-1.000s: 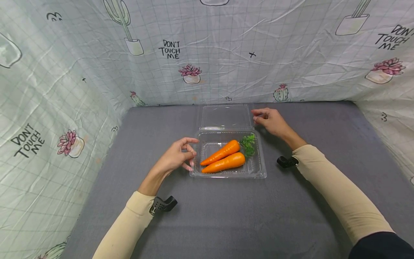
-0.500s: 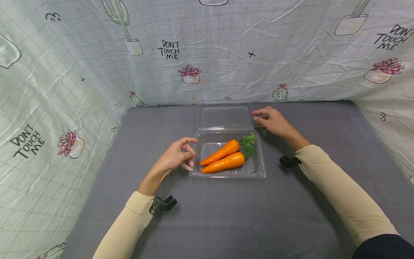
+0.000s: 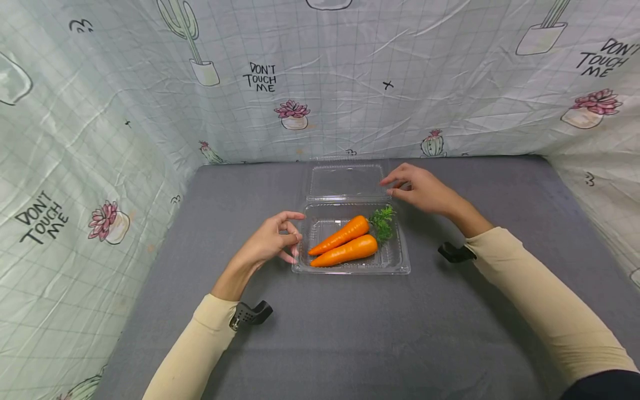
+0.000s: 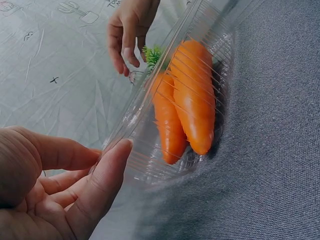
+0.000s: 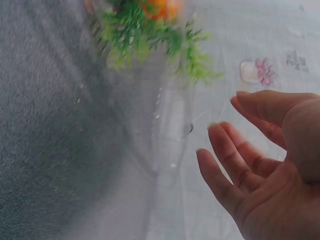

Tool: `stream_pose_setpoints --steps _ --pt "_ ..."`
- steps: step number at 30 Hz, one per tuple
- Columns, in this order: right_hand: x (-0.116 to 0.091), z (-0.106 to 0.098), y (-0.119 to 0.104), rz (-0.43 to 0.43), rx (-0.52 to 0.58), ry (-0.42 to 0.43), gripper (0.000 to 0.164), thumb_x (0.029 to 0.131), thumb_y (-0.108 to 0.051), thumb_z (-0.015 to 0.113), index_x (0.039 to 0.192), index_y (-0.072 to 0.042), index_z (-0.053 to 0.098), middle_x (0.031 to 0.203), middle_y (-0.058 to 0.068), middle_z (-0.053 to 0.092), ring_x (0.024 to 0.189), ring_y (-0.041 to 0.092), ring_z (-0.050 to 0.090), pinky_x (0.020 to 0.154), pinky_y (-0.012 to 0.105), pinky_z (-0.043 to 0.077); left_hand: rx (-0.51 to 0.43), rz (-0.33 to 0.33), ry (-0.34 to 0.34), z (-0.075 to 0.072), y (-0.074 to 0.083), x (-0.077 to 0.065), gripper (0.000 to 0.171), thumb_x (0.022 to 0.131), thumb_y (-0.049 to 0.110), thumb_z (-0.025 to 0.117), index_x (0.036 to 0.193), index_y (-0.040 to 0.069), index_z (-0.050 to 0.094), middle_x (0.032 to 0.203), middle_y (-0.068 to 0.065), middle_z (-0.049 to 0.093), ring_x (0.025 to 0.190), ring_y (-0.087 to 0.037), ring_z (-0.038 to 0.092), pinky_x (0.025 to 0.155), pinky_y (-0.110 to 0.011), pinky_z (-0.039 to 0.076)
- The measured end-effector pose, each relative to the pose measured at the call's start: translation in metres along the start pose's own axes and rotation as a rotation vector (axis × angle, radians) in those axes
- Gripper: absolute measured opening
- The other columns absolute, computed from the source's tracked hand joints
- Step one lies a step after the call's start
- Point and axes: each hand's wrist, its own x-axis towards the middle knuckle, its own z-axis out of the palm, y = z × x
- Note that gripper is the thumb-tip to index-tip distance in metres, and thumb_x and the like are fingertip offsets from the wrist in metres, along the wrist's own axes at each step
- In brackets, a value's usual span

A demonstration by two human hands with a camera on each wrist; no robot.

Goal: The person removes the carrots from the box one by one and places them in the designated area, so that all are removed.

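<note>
A clear plastic clamshell container [image 3: 360, 271] lies on the table, its lid [image 3: 345, 182] folded back toward the wall. Two orange carrots [image 3: 345, 253] lie side by side inside, with green leafy tops [image 3: 383, 221] at their right end. My left hand [image 3: 272, 240] pinches the container's left rim between thumb and fingers, as the left wrist view shows closely. Just right of the lid, my right hand [image 3: 422, 191] hovers with relaxed, slightly bent fingers. In the right wrist view its fingers [image 5: 227, 150] are spread apart beside the transparent plastic, holding nothing.
The grey table surface [image 3: 345, 339] stretches around the container. A pale printed cloth [image 3: 345, 111] hangs behind and on the sides, close to the lid's far edge. Each wrist carries a black camera mount.
My right hand has shifted slightly left toward the lid's right edge, its forearm swinging right. The left hand keeps its pinch on the container, which stays in place.
</note>
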Motion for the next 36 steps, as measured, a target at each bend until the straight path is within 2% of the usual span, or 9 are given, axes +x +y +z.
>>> stream_pose_setpoints --steps 6,14,25,30,36 --pt "-0.005 0.0 -0.019 -0.103 -0.019 -0.092 0.02 0.098 -0.008 0.067 0.118 -0.008 0.072 0.122 0.007 0.059 0.105 0.023 0.063 0.096 0.047 0.058 0.006 0.003 0.003 -0.001 0.0 0.0 0.052 0.098 -0.005 0.059 0.147 0.003 0.045 0.092 -0.016 0.058 0.063 -0.024 0.064 0.058 -0.048 0.065" --pt "-0.007 0.0 -0.038 -0.204 -0.032 -0.246 0.022 0.097 -0.012 0.07 0.118 -0.016 0.073 0.121 0.005 0.062 0.111 0.028 0.063 0.098 0.049 0.058 0.022 0.0 0.005 -0.001 0.001 0.001 0.052 0.099 -0.003 0.06 0.148 0.004 0.044 0.093 -0.017 0.058 0.064 -0.024 0.064 0.058 -0.049 0.065" --pt "-0.006 0.011 -0.056 -0.274 -0.016 -0.444 0.031 0.095 -0.012 0.072 0.126 -0.008 0.07 0.121 0.009 0.064 0.114 0.03 0.063 0.101 0.049 0.056 0.024 0.001 0.004 -0.001 0.001 0.0 0.053 0.098 -0.004 0.06 0.148 0.002 0.044 0.092 -0.016 0.058 0.063 -0.023 0.064 0.058 -0.048 0.065" --pt "-0.004 0.019 -0.062 -0.308 -0.042 -0.499 0.03 0.094 -0.01 0.073 0.124 -0.009 0.07 0.119 0.008 0.064 0.11 0.029 0.063 0.1 0.049 0.055 0.023 -0.004 0.002 -0.001 0.001 0.0 0.052 0.098 -0.004 0.06 0.148 0.003 0.044 0.093 -0.016 0.057 0.064 -0.024 0.064 0.058 -0.048 0.065" --pt "-0.004 0.028 -0.069 -0.316 -0.072 -0.541 0.028 0.093 -0.011 0.074 0.121 -0.01 0.071 0.114 0.009 0.063 0.102 0.03 0.061 0.091 0.051 0.055 0.021 -0.004 0.0 0.0 0.001 0.0 0.052 0.098 -0.004 0.06 0.147 0.003 0.044 0.091 -0.016 0.057 0.063 -0.023 0.063 0.058 -0.049 0.065"
